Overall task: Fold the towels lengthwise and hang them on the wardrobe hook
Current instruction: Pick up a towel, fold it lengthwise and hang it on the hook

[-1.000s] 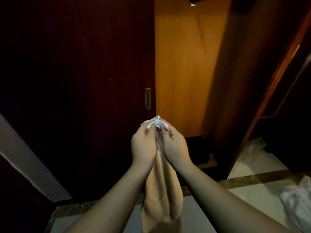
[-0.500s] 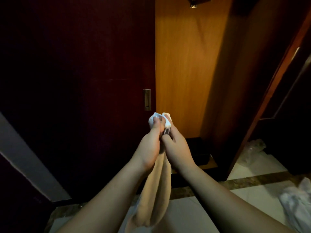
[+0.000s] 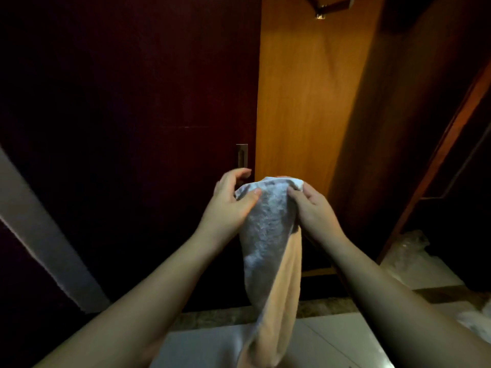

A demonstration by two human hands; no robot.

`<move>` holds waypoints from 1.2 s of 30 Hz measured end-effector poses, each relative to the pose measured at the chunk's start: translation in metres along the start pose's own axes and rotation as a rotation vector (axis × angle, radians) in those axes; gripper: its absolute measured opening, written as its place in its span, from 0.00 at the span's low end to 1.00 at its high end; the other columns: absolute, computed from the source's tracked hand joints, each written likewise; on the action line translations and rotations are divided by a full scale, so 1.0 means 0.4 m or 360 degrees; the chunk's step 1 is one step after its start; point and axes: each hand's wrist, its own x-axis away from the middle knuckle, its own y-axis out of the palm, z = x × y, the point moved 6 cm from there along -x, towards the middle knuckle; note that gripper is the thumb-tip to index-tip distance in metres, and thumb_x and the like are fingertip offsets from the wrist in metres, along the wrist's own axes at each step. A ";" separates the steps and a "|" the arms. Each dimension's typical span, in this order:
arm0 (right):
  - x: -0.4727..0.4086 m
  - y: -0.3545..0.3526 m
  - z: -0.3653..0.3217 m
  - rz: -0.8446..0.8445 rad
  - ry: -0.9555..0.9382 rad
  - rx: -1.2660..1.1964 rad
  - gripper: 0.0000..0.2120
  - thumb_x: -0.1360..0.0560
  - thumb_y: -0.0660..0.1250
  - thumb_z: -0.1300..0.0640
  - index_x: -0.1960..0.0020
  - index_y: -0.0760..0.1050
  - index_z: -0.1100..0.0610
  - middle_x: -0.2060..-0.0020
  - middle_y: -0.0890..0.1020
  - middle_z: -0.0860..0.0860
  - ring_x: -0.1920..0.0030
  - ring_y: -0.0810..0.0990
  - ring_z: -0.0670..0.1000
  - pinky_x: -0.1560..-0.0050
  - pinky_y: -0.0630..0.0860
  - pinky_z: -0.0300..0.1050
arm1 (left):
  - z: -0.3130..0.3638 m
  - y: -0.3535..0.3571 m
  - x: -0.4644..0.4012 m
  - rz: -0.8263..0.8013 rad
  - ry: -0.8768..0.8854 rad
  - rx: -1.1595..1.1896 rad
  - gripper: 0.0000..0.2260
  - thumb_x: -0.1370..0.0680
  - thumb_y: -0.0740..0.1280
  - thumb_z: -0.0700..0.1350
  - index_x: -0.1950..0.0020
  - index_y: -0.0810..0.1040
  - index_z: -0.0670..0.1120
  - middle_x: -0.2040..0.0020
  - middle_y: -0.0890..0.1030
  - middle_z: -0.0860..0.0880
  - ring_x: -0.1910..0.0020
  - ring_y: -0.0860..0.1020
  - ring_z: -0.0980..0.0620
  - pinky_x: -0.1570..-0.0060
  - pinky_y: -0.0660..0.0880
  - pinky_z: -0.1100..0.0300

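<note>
— So, what do you hold, in the view from your head?

— Now I hold one towel [image 3: 268, 235] with both hands, in the middle of the frame. My left hand [image 3: 229, 205] pinches its upper left corner: the thumb lies on the front of the cloth and the fingers are curled behind it. My right hand [image 3: 313, 208] grips the upper right corner, with the fingers bent over the top edge.

— How does the towel hang?

— It is spread between my hands at the top, and below it becomes narrow and falls down to the bottom edge of the frame. The near side looks white-grey; the lower right part looks beige. I cannot tell if this is the other side or a second cloth.

— And the hook?

— A metal hook [image 3: 332, 5] is at the top edge, right of the centre, on the orange wooden panel [image 3: 305, 102], well above the towel. In the left half is a dark door [image 3: 132, 102] with a small metal handle [image 3: 241, 155], just above my left hand. At the lower right edge, on the pale floor [image 3: 332, 341], lies something white [image 3: 475, 320]; it is too blurred to name.
</note>
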 end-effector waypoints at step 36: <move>-0.087 -0.212 -0.030 0.0016 0.0004 0.0137 0.08 0.19 0.61 0.55 0.46 0.79 0.50 0.48 0.83 0.51 0.44 0.80 0.53 0.39 0.74 0.50 | 0.203 -0.100 -0.060 -0.0163 0.1587 -0.1632 0.13 0.23 0.63 0.56 0.61 0.77 0.50 0.57 0.80 0.53 0.46 0.73 0.48 0.47 0.60 0.51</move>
